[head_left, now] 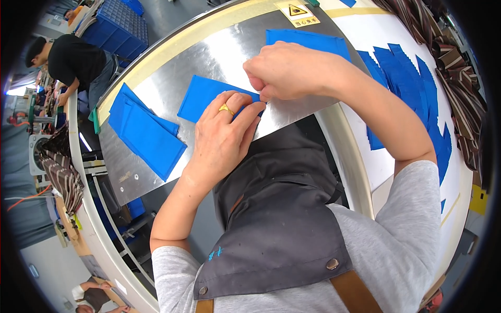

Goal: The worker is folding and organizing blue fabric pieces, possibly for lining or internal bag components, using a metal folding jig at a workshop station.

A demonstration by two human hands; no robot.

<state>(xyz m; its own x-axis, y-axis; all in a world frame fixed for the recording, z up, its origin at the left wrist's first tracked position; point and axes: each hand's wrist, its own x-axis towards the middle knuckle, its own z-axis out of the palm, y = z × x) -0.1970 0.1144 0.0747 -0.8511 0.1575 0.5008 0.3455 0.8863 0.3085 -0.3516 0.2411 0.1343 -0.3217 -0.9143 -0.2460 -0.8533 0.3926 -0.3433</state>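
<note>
Left hand [222,130]: palm down, fingers bent, resting on the right part of a blue fabric piece [201,99] on the worktop [214,57]. Right hand [287,73]: fingers curled nearly closed, at its right corner. Grip of either: not discernible.

- Left forearm [182,203]: slanting up from below the blue panel [195,100].
- Left hand [222,125]: back upward, fingers bent over the panel's right part, thumb beside forefinger.
- Right forearm [381,104]: reaching in from right of the panel, elbow bent.
- Right hand [292,70]: curled fist-like, fingertips gathered at the panel's right end.
</note>
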